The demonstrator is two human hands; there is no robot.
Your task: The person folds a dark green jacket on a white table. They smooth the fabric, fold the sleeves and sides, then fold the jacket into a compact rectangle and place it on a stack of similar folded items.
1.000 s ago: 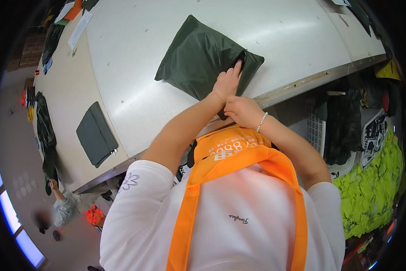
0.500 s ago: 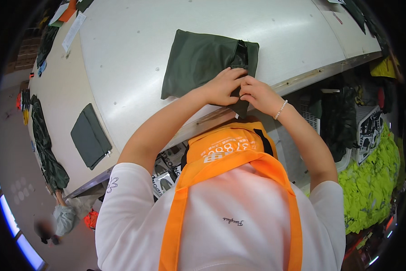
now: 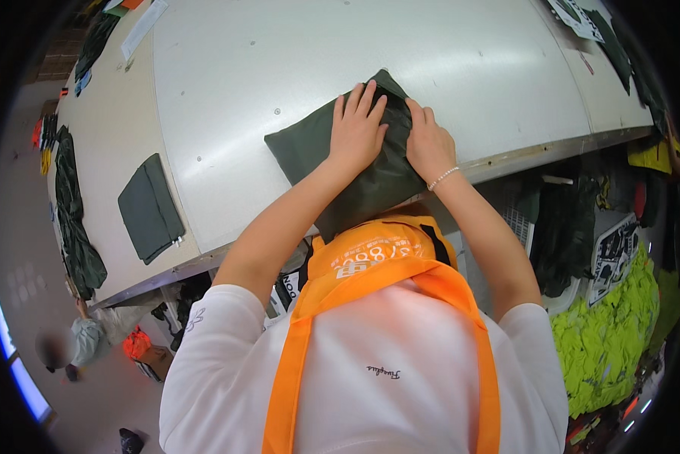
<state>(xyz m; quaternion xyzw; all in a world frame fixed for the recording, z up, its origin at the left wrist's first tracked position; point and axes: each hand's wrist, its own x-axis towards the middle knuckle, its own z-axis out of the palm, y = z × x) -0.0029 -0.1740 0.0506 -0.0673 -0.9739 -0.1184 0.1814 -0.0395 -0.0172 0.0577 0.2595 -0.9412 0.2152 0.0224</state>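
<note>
A dark green fabric pouch lies turned at an angle on the pale table, its near corner hanging over the front edge by my apron. Flat across its upper part rests my left hand, fingers stretched out and slightly spread. At the pouch's right edge, my right hand has its fingers curled over the fabric, the thumb side hidden. Creased, shinier cloth shows between the two hands. What is inside the pouch cannot be seen.
A folded dark green piece lies on the table to the left, with a long crumpled dark green garment beyond it. Beneath the table's right side are a white basket and a bright yellow-green cloth heap. A person is at far left.
The pouch has turned, its near corner now further left. My left hand has moved up and flattened onto it; my right hand has shifted from the near corner to the upper right edge.
</note>
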